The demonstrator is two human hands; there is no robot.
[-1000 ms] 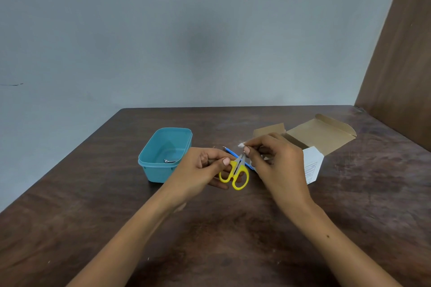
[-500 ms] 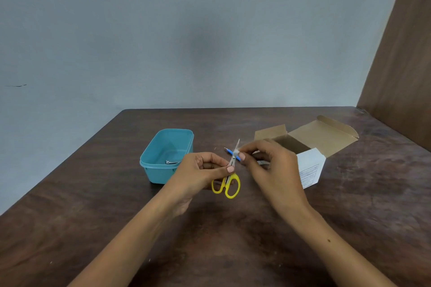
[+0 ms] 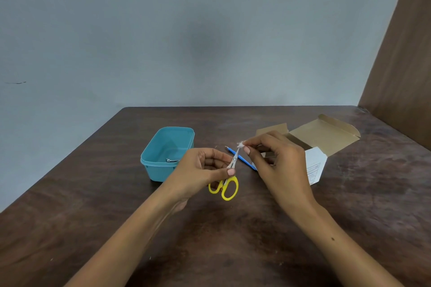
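Observation:
My left hand (image 3: 202, 170) grips small scissors (image 3: 229, 177) with yellow handles near the pivot, blades pointing up and away. My right hand (image 3: 277, 165) pinches a small white tuft of cotton (image 3: 240, 144) between thumb and forefinger at the blade tips. Both hands hover above the dark wooden table (image 3: 233, 251). A thin blue tool (image 3: 242, 158) lies on the table behind the scissors, partly hidden by my right hand.
A teal plastic tub (image 3: 168, 147) stands left of my hands with a small metal item (image 3: 172, 160) inside. An open cardboard box (image 3: 324, 135) with a white printed flap (image 3: 314, 165) lies at the right. A brown panel (image 3: 401, 65) rises at the far right.
The scissors turned more upright in my left hand, and my right hand slid the cotton up along the blades to their tips.

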